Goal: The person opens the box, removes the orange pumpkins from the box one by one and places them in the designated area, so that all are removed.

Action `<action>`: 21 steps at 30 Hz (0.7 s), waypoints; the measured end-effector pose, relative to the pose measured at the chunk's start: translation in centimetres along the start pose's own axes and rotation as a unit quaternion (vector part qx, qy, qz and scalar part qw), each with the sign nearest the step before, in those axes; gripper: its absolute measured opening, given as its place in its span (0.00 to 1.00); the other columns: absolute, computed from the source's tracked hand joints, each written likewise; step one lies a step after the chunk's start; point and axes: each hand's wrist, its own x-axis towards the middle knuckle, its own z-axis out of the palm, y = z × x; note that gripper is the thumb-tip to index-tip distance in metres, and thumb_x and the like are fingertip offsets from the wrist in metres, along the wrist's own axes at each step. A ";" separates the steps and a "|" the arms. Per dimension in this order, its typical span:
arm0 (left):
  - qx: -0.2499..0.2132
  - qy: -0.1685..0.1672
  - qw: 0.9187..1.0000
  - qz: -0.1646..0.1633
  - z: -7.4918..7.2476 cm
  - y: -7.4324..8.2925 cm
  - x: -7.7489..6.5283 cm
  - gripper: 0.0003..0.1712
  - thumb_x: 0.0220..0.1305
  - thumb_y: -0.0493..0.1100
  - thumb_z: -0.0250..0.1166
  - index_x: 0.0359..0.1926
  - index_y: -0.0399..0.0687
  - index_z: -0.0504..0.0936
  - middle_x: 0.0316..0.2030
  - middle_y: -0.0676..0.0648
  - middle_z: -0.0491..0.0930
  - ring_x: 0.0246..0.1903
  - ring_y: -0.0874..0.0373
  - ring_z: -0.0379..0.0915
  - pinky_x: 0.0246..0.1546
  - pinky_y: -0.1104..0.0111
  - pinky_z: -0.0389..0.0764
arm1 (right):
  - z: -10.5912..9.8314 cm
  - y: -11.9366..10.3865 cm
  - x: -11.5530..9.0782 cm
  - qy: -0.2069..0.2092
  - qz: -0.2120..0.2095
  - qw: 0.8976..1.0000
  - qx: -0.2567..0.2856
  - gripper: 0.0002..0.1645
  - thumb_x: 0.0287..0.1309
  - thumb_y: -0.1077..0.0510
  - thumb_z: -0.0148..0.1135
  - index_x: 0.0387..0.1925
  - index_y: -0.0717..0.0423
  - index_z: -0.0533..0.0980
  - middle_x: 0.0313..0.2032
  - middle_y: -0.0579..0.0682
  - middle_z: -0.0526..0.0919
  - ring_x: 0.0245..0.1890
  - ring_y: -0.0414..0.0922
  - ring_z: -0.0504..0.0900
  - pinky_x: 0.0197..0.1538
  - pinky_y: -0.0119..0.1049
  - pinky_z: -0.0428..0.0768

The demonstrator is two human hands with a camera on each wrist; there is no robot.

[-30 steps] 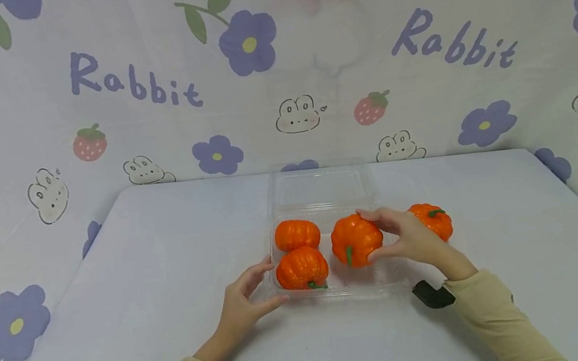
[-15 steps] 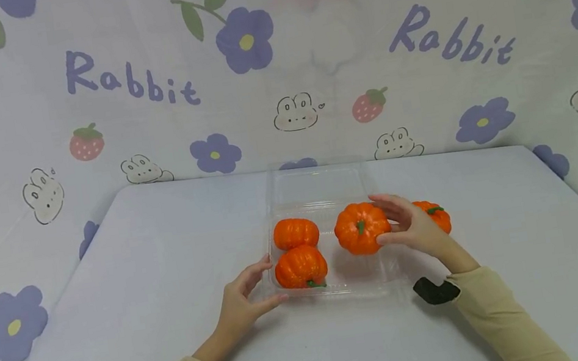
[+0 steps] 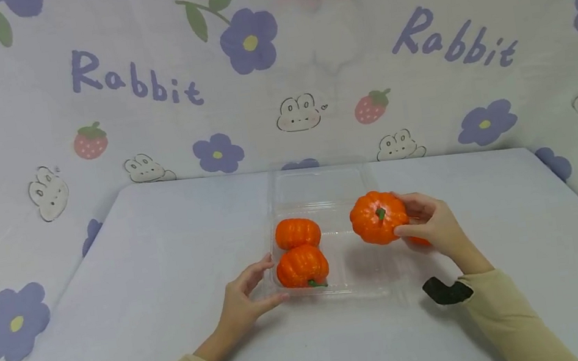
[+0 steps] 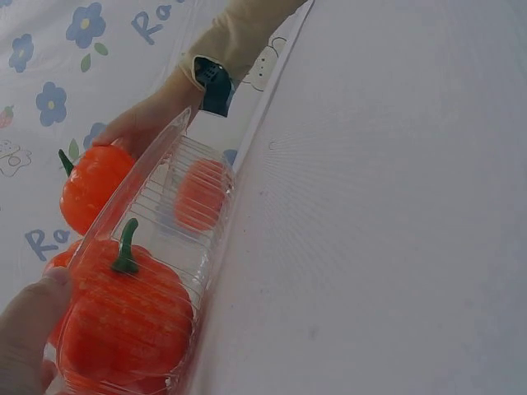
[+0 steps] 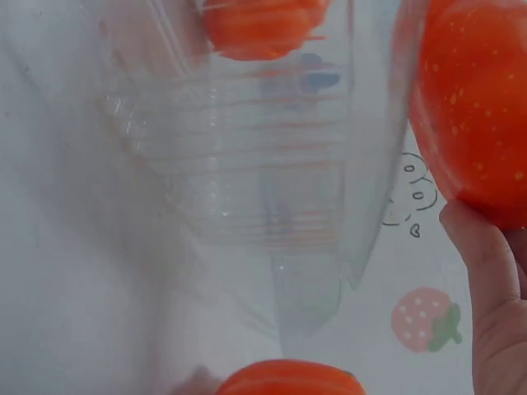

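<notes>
My right hand [image 3: 440,233] grips an orange toy pumpkin [image 3: 375,221] by its side, above the right part of a clear plastic box [image 3: 360,272]. The pumpkin's green stem faces up in the head view. Two more pumpkins, a rear one [image 3: 297,233] and a front one [image 3: 302,267], sit in the left part of the box. With fingers spread, my left hand [image 3: 244,298] touches the box's left front corner; its thumb [image 4: 37,317] shows beside the box wall. Another pumpkin [image 3: 419,241], mostly hidden by the held one and my right hand, lies right of the box.
The box's hinged clear lid [image 3: 320,187] lies folded back toward the patterned cloth [image 3: 330,76] behind the white table [image 3: 176,245]. Dark straps [image 3: 449,290] are at both wrists.
My right hand has lifted the pumpkin up and rightward from the box, and its stem has turned from facing front to facing up. My left hand keeps its place.
</notes>
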 end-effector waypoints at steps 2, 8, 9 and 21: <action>-0.004 -0.001 1.000 -0.002 0.1 -0.1 0.0 0.28 0.40 0.26 0.70 0.46 0.25 0.72 0.51 0.30 0.69 0.55 0.41 0.62 0.53 0.56 0.64 | -0.3 0.0 -0.2 0.009 0.000 1.000 -0.001 0.30 0.42 0.72 0.67 0.50 0.74 0.68 0.41 0.39 0.78 0.42 0.37 0.77 0.44 0.27 0.75; -0.007 0.003 1.000 -0.005 0.1 -0.1 -0.1 0.28 0.39 0.26 0.71 0.46 0.26 0.72 0.50 0.30 0.70 0.54 0.41 0.63 0.53 0.58 0.65 | -1.6 -0.3 -1.1 0.030 0.004 0.999 -0.022 0.25 0.42 0.71 0.68 0.46 0.66 0.72 0.40 0.38 0.78 0.40 0.35 0.77 0.42 0.25 0.75; -0.006 0.002 1.000 -0.001 0.1 -0.1 -0.1 0.28 0.39 0.26 0.71 0.46 0.26 0.72 0.50 0.30 0.70 0.54 0.41 0.63 0.53 0.57 0.65 | -1.9 -0.4 -1.2 0.033 0.004 0.999 -0.024 0.24 0.42 0.71 0.68 0.44 0.64 0.73 0.39 0.38 0.78 0.39 0.35 0.77 0.42 0.25 0.75; -0.002 0.002 1.000 -0.008 0.0 0.2 0.2 0.28 0.40 0.26 0.71 0.46 0.25 0.72 0.51 0.30 0.69 0.54 0.42 0.63 0.53 0.57 0.65 | -5.3 -0.6 -3.1 0.074 0.003 0.996 -0.047 0.20 0.46 0.73 0.64 0.40 0.56 0.71 0.39 0.36 0.77 0.40 0.32 0.75 0.40 0.21 0.74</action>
